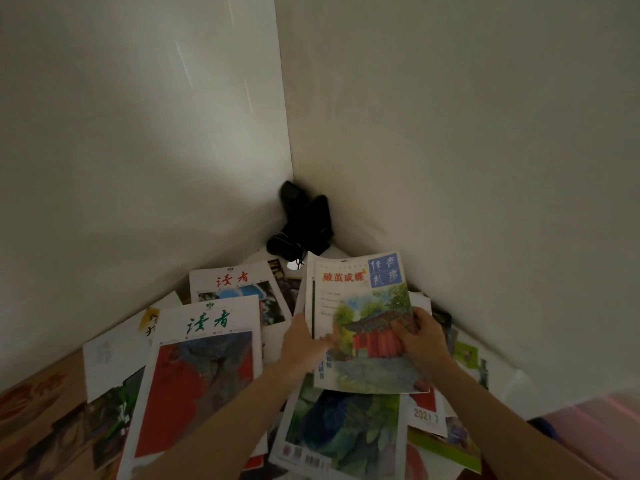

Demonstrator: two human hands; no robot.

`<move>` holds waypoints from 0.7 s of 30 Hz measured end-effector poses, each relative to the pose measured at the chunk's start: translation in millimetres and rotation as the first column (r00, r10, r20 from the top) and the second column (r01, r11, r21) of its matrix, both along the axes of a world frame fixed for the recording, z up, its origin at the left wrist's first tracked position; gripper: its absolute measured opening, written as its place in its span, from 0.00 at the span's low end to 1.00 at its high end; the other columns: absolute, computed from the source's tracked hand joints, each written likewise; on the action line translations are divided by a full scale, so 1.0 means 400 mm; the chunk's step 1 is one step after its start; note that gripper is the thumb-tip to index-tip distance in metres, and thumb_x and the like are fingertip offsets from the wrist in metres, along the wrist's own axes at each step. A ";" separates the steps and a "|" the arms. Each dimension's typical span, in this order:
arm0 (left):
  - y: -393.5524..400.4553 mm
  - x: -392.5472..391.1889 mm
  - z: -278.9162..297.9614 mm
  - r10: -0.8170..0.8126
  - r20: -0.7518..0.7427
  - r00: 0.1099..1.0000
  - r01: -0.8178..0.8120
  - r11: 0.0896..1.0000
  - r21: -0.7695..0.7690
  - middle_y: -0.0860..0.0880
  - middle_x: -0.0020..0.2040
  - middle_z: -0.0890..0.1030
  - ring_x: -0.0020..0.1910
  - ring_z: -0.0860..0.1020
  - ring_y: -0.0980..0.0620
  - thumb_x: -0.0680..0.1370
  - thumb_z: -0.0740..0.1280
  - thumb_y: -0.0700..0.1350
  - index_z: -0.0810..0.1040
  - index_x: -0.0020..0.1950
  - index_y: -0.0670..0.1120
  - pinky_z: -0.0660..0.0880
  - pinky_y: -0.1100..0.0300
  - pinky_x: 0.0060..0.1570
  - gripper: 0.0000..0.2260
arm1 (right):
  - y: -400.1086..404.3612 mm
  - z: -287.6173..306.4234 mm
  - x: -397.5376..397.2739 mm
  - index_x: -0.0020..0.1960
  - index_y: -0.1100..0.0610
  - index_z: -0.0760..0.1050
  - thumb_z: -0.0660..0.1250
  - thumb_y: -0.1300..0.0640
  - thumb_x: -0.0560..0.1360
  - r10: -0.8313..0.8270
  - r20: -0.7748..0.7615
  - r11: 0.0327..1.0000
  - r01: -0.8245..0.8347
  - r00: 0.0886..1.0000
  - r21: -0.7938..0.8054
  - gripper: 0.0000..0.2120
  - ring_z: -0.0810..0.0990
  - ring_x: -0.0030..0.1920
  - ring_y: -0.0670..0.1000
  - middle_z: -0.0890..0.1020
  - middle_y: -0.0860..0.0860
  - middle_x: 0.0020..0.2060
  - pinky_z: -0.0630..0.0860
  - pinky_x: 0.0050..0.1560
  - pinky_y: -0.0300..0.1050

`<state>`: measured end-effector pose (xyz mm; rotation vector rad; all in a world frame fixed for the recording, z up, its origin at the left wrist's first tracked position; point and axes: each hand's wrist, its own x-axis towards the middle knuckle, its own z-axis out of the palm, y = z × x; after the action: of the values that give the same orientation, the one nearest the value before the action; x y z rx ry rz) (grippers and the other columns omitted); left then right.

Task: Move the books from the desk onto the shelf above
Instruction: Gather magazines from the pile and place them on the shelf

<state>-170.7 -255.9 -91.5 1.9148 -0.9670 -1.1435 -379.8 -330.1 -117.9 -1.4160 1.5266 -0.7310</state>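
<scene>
Pick-up step: left hand [300, 344] and right hand [420, 336] grip the red-pavilion paperback magazine [363, 323] at 3 o'clock of the pile. Next, presumably: lift toward 12 o'clock.

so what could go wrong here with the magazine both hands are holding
1. The left hand and right hand pinch the magazine with the red pavilion cover only at its side edges; being thin, it may sag or slip as it is lifted.
2. The other magazines lie overlapped in a loose pile, so lifting this one could drag neighbours askew.
3. The black object with cords in the corner might snag if the pile shifts that way.
</scene>
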 end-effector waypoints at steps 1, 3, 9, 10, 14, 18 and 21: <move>0.005 -0.006 -0.003 -0.029 0.024 0.999 0.030 0.999 -0.016 0.48 0.61 0.77 0.56 0.77 0.53 0.76 0.70 0.45 0.66 0.67 0.45 0.76 0.60 0.51 0.23 | 0.004 0.008 0.001 0.55 0.50 0.73 0.68 0.54 0.76 0.009 0.010 1.000 -0.009 1.000 -0.001 0.09 0.81 0.47 0.48 0.80 0.43 0.44 0.78 0.42 0.42; 0.012 -0.007 -0.004 -0.068 0.037 0.997 0.070 0.996 -0.051 0.48 0.63 0.73 0.59 0.75 0.51 0.80 0.64 0.43 0.58 0.71 0.45 0.74 0.62 0.50 0.22 | 0.011 0.027 0.002 0.54 0.50 0.74 0.70 0.52 0.75 -0.034 0.151 0.996 0.020 0.988 0.090 0.09 0.83 0.47 0.50 0.83 0.49 0.47 0.80 0.44 0.45; 0.039 0.052 0.023 0.069 -0.050 0.996 -0.074 0.989 -0.125 0.49 0.57 0.76 0.49 0.77 0.57 0.81 0.60 0.40 0.63 0.67 0.50 0.75 0.63 0.40 0.16 | 0.071 0.067 0.012 0.58 0.61 0.77 0.66 0.60 0.77 -0.234 0.645 0.875 -0.131 0.727 0.466 0.11 0.84 0.49 0.60 0.84 0.60 0.50 0.82 0.43 0.54; 0.051 0.071 0.032 0.089 -0.042 0.995 -0.095 0.984 -0.151 0.50 0.56 0.76 0.48 0.76 0.59 0.81 0.61 0.40 0.64 0.66 0.50 0.74 0.65 0.38 0.15 | 0.081 0.071 0.018 0.58 0.62 0.77 0.65 0.65 0.77 -0.180 0.609 0.891 -0.134 0.773 0.434 0.10 0.85 0.48 0.59 0.85 0.59 0.49 0.82 0.42 0.53; 0.134 0.201 0.094 0.135 -0.024 0.991 -0.137 0.968 -0.210 0.50 0.55 0.77 0.50 0.79 0.54 0.81 0.62 0.40 0.65 0.64 0.52 0.77 0.62 0.37 0.14 | 0.076 0.093 0.034 0.59 0.53 0.76 0.62 0.69 0.77 0.105 0.126 0.989 -0.117 0.986 0.092 0.16 0.84 0.46 0.50 0.83 0.54 0.53 0.83 0.42 0.48; 0.269 0.364 0.146 0.189 0.036 0.981 -0.179 0.966 -0.185 0.49 0.53 0.79 0.42 0.81 0.52 0.81 0.61 0.44 0.65 0.64 0.51 0.76 0.61 0.29 0.12 | 0.039 0.225 0.059 0.62 0.57 0.77 0.64 0.65 0.77 0.043 -0.142 0.969 -0.076 0.989 -0.235 0.15 0.81 0.46 0.51 0.83 0.54 0.53 0.76 0.44 0.41; 0.361 0.441 0.147 0.243 0.049 0.969 -0.236 0.965 -0.118 0.47 0.56 0.79 0.50 0.81 0.47 0.81 0.61 0.47 0.65 0.64 0.50 0.81 0.48 0.45 0.12 | 0.015 0.380 0.101 0.60 0.55 0.80 0.64 0.63 0.77 0.023 -0.160 0.920 -0.084 0.987 -0.384 0.13 0.81 0.44 0.51 0.83 0.50 0.48 0.76 0.44 0.39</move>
<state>5.8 -111.3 -32.8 1.9264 -0.7885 -0.8767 -339.5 -324.3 33.9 -1.8393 1.5042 -0.9498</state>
